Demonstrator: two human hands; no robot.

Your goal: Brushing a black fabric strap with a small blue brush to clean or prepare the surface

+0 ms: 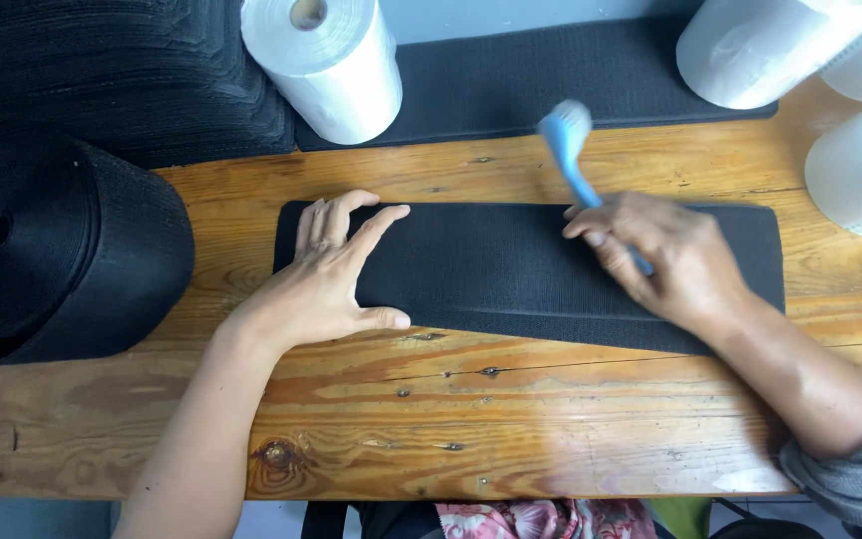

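Note:
A black fabric strip [496, 265] lies flat across the wooden table [451, 419]. My left hand [336, 274] presses palm-down on the strip's left end, fingers spread. Over the strip's right half, my right hand [665, 255] grips the handle of a light blue brush [571, 140]. The brush head points away from me, blurred, above the table just beyond the strip's far edge.
A big roll of black webbing [47, 250] sits at the left. Stacked black strips [132, 70] and another black strip [551, 75] lie at the back. White rolls stand behind: one at centre-left [326, 65], others at the right [765, 45] [855, 170].

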